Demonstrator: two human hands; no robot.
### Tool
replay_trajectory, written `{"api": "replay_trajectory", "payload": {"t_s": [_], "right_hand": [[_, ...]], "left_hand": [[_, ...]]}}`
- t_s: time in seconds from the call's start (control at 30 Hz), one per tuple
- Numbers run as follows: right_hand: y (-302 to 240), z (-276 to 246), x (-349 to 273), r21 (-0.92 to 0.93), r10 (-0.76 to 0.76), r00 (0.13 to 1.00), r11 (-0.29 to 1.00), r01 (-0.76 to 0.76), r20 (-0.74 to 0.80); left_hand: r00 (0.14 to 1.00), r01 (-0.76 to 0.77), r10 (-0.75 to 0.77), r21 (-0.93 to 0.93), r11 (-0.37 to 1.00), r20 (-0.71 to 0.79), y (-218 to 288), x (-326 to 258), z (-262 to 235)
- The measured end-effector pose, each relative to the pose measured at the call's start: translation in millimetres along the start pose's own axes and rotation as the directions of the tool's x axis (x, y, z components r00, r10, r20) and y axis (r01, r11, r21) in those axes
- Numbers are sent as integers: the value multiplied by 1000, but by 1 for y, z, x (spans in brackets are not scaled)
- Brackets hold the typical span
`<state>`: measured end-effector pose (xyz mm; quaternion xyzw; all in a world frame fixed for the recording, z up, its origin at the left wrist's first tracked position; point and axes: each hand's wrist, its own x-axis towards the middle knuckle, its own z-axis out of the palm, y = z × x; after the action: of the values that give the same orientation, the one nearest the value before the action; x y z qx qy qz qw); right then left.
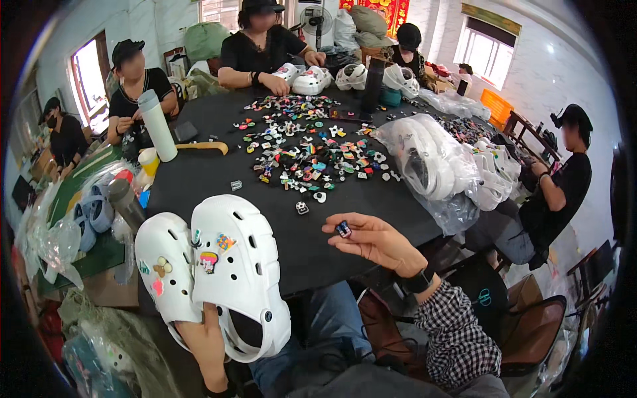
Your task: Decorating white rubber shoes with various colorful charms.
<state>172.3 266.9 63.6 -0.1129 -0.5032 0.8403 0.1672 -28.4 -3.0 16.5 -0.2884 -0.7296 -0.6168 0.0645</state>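
Observation:
My left hand grips a pair of white foam clogs, held up side by side at the table's near edge. Its fingers are partly hidden between and behind the shoes. Several colourful shoe charms sit in the holes on the toes, among them a pink one and a rainbow one; other holes are bare. To the right, my right hand is palm up, pinching a small dark charm with blue and red on it. Just beyond it on the table lie a football charm and a white charm.
Loose charms spread over the black table. Bagged white clogs stand at the right; a tall pale bottle, yellow cup and wooden shoehorn-like piece at the left. Several people sit around, one handling white clogs opposite.

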Motion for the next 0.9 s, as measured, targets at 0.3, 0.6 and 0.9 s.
{"api": "replay_trajectory", "payload": {"t_s": [0.3,0.6,0.9], "right_hand": [[19,19,-10,188,21,998,982,-11,-52],[34,107,-29,-570,-224,964,777,266,145],[75,125,-5,-831,-527,700,-21,555,481]], "left_hand": [[994,-13,1,104,995,113,9,10,-3],[963,-116,50,241,963,266,27,18,-2],[950,-142,-7,453,880,312,40,31,-28]]}}
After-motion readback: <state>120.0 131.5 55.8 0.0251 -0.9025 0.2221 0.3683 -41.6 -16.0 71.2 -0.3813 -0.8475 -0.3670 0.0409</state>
